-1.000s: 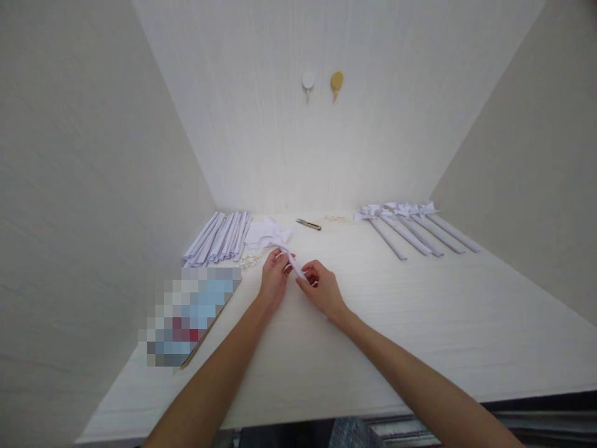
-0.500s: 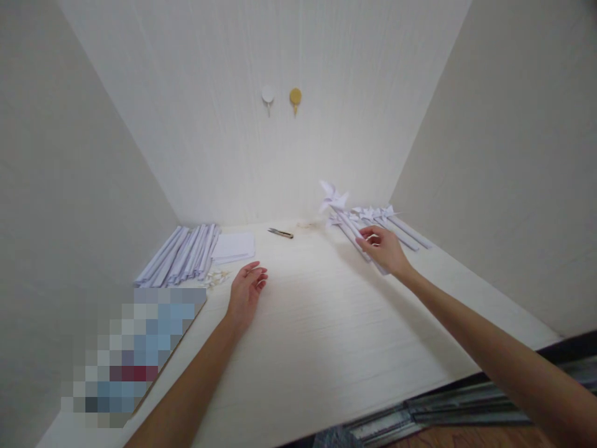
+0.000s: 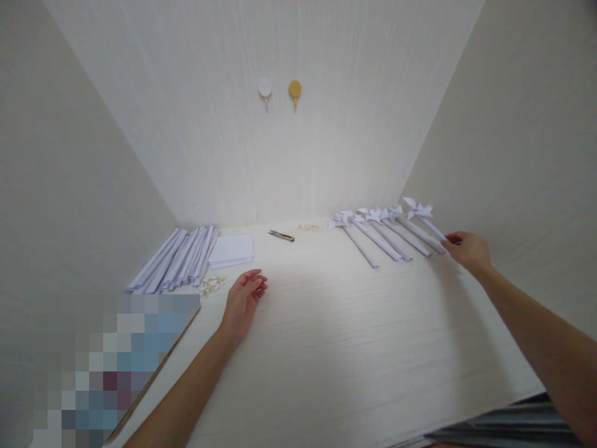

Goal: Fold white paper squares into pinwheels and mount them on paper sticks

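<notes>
My right hand (image 3: 467,250) is closed on the rolled stick of a white paper pinwheel (image 3: 418,210), held at the far right of the table beside the other pinwheels. A row of several finished paper pinwheels (image 3: 389,236) lies to its left, their heads toward the back wall. My left hand (image 3: 245,300) rests over the table left of centre, fingers loosely curled and apart, with nothing visible in them. Nearest to it are a small pile of whitish bits (image 3: 213,284) and a stack of white paper squares (image 3: 232,249).
Rolled white paper sticks (image 3: 177,258) lie in a bundle at the back left. Small thread snips (image 3: 281,236) lie near the back wall. A white hook (image 3: 265,88) and a yellow hook (image 3: 295,89) are on that wall. A blurred-out flat item (image 3: 153,348) stands at the left.
My right hand has carried the pinwheel to the right, past the row of others. My left hand has stayed nearly in place. The view has shifted slightly.
</notes>
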### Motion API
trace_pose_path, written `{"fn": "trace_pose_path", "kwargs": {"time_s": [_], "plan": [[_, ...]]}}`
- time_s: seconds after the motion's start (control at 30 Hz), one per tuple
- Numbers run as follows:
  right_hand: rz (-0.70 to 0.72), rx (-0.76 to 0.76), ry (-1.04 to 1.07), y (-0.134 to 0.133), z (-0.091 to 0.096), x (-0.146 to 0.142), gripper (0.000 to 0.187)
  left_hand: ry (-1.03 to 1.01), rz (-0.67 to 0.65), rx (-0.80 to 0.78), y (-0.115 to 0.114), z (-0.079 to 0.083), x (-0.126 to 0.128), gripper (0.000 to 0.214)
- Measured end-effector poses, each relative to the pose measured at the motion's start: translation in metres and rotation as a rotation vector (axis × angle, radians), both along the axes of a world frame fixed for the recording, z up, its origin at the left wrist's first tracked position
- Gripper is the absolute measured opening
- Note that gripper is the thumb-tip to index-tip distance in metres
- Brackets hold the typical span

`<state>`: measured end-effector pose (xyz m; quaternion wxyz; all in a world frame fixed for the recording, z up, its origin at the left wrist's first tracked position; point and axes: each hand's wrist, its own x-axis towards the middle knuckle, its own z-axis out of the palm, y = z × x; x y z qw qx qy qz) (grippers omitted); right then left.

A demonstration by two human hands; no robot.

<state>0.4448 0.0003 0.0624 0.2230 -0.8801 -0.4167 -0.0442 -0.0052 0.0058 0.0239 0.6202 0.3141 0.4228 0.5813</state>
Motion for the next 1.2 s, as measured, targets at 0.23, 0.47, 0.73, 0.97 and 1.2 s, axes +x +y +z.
{"fn": "trace_pose_path", "kwargs": {"time_s": [0.23, 0.47, 0.73, 0.97, 1.2], "plan": [[-0.042, -0.060, 0.011, 0.007, -0.021, 0.005, 0.031, 0.022, 0.002, -0.010, 0.001, 0.000, 0.001, 0.027], [-0.037, -0.107, 0.020, 0.009, -0.032, 0.006, 0.033, 0.038, -0.011, -0.001, 0.002, -0.002, 0.002, 0.027], [-0.084, -0.109, 0.009, 0.011, -0.029, 0.003, 0.032, 0.050, -0.009, 0.002, 0.001, -0.001, 0.002, 0.026], [-0.112, -0.132, 0.035, 0.011, -0.027, -0.001, 0.032, 0.050, -0.019, 0.015, 0.002, -0.002, 0.002, 0.025], [-0.144, -0.134, 0.043, 0.011, -0.027, -0.002, 0.033, 0.055, -0.022, 0.019, 0.001, -0.002, 0.002, 0.025]]}}
